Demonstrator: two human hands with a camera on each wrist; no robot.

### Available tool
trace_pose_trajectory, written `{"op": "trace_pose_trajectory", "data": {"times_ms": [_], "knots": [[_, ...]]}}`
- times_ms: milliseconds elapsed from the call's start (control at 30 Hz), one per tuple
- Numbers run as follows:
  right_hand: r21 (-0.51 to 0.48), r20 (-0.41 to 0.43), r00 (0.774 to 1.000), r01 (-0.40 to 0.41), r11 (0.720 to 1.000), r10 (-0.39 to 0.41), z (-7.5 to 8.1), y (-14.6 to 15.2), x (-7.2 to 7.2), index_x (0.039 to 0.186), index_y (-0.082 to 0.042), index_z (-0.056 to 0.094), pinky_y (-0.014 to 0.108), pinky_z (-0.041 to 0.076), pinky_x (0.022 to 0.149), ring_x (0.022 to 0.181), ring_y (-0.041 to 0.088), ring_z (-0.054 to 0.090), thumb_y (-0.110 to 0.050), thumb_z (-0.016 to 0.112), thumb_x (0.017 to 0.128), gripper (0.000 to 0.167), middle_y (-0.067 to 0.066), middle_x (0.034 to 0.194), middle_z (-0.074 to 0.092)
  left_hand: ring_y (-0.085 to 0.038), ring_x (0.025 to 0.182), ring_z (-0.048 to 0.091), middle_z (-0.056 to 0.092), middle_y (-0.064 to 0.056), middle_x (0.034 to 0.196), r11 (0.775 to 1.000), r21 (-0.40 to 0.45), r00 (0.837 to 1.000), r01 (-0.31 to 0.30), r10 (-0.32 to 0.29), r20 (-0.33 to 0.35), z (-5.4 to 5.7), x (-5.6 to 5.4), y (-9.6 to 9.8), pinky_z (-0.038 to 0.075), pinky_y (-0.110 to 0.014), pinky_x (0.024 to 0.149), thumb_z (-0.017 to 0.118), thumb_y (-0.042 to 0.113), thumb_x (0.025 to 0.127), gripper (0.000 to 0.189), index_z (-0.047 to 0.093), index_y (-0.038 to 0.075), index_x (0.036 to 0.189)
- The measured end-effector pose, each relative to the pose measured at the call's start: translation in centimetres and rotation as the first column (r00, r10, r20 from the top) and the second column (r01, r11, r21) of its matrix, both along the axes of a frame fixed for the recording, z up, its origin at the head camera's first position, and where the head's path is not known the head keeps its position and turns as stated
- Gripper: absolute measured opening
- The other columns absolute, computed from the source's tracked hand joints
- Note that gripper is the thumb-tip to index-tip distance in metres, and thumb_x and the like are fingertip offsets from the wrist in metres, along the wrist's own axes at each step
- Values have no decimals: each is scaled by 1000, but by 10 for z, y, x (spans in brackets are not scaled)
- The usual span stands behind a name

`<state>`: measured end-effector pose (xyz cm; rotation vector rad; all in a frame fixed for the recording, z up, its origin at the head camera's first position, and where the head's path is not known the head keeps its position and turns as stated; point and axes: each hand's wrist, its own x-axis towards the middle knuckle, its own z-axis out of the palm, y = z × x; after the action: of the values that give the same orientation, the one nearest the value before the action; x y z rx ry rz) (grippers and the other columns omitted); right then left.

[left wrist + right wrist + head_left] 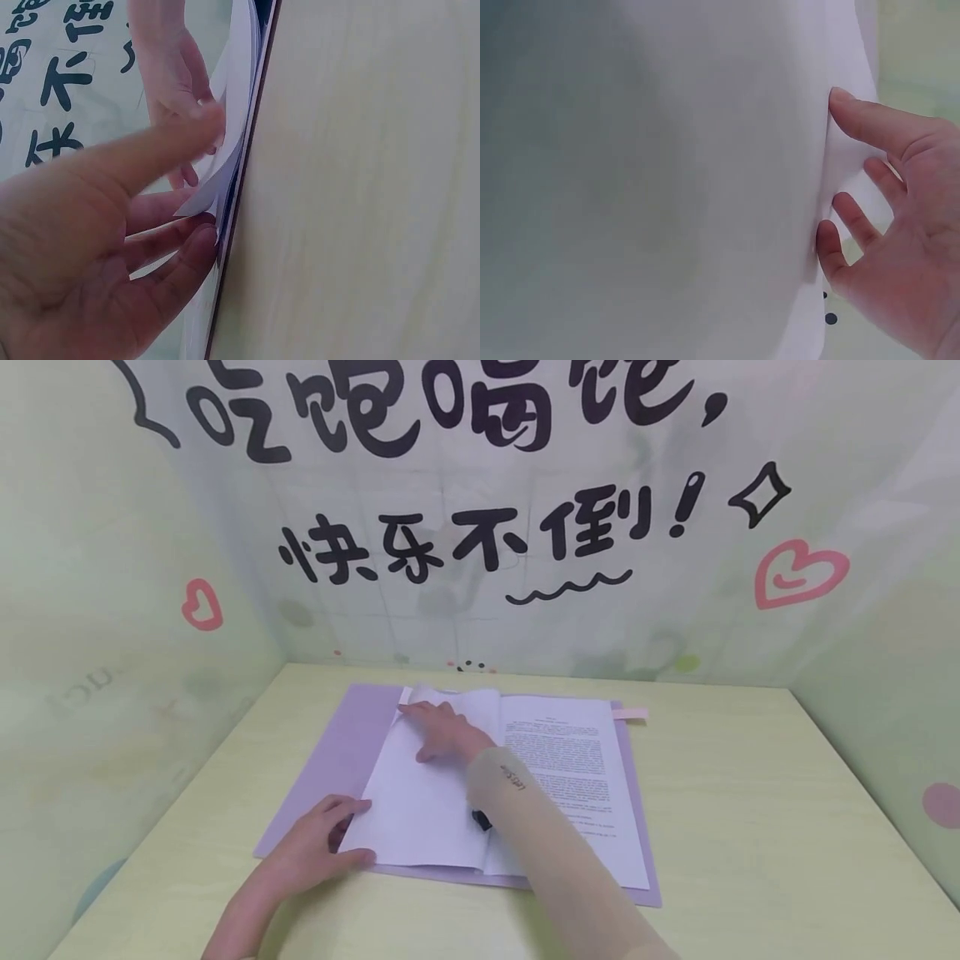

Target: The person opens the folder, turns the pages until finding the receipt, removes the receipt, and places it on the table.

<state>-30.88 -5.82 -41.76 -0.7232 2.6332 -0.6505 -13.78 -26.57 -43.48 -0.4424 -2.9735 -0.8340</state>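
Note:
A purple folder [330, 760] lies spread on the table with white printed sheets [558, 752] in it. A blank white page [427, 810] lies over its left part, its far edge slightly raised. My left hand [318, 843] is at the near left corner of that page, thumb and fingers apart; in the left wrist view, a loose paper corner [199, 199] overlaps its fingers. My right hand [446, 731] reaches across to the far left of the page, fingers spread. In the right wrist view, its thumb and fingertips touch the white sheet [705, 187] along an edge.
A pink tab [630, 714] sticks out at the folder's right. A small black piece [482, 820] shows near the middle, partly behind the right sleeve [555, 852]. The pale wood-look table [765, 827] is enclosed by printed curtain walls [480, 627].

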Motion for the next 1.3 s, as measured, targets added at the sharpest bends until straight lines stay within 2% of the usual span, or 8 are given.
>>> {"op": "trace_pose_trajectory", "data": {"times_ms": [133, 233, 433, 567, 700, 867, 1067, 1300], "knots": [[31, 6, 1000, 0, 1000, 0, 2, -1, 2, 155, -43, 22, 56, 35, 115, 144, 25, 32, -20, 71, 91, 84, -6, 161, 31, -9, 91, 57, 60, -8, 119, 999, 34, 1000, 14, -13, -23, -3, -1, 0, 51, -22, 78, 86, 19, 74, 57, 65, 3, 124], [42, 31, 999, 6, 999, -8, 4, -1, 4, 155, -45, 22, 57, 38, 111, 141, 29, 34, -21, 70, 91, 83, -1, 158, 34, -8, 89, 57, 59, -8, 117, 999, 48, 1000, 16, -15, -18, -4, -2, -1, 52, -20, 75, 86, 17, 73, 57, 65, 2, 123], [115, 18, 1000, -17, 993, 15, 10, 0, 8, 150, -41, 38, 58, 36, 111, 140, 32, 31, -23, 68, 93, 67, -10, 160, 32, -10, 89, 57, 58, -10, 117, 1000, 26, 1000, 2, -2, -9, -2, -3, 3, 52, -22, 76, 86, 14, 72, 57, 65, 0, 123], [145, 15, 1000, -22, 989, 20, 14, 0, 11, 147, -41, 43, 61, 32, 114, 145, 32, 25, -23, 67, 94, 61, -15, 160, 31, -25, 102, 56, 54, -16, 122, 1000, -26, 1000, -9, 9, 3, 2, -3, 8, 53, -41, 91, 86, 16, 73, 58, 65, 0, 124], [139, 34, 999, -27, 990, 23, 14, 0, 11, 148, -41, 42, 61, 29, 116, 148, 30, 23, -23, 67, 94, 62, -16, 161, 29, -36, 112, 54, 55, -19, 124, 997, -82, 1000, 1, -1, 3, 4, -3, 10, 48, -54, 97, 85, 17, 73, 57, 66, -1, 123], [139, 32, 999, -37, 990, 33, 12, 1, 9, 148, -42, 41, 61, 30, 115, 148, 27, 23, -24, 66, 94, 62, -18, 161, 28, -38, 113, 57, 59, -21, 123, 995, -98, 999, 27, -30, -22, 4, -3, 9, 48, -55, 98, 84, 15, 74, 55, 66, -2, 122], [128, 26, 998, -54, 990, 51, 10, 2, 8, 149, -41, 40, 60, 28, 117, 149, 24, 23, -25, 65, 95, 61, -17, 162, 28, -38, 115, 58, 59, -20, 125, 996, -87, 1000, 22, -23, -10, 5, -1, 10, 48, -55, 100, 83, 14, 75, 52, 66, -1, 122], [151, -22, 995, -92, 984, 97, 6, 5, 6, 150, -39, 39, 53, 22, 121, 148, 23, 25, -27, 64, 96, 61, -16, 162, 28, -22, 103, 62, 60, -13, 124, 998, -58, 1000, 7, -6, 10, 3, -2, 9, 54, -41, 91, 85, 15, 74, 52, 68, 3, 122]]}}
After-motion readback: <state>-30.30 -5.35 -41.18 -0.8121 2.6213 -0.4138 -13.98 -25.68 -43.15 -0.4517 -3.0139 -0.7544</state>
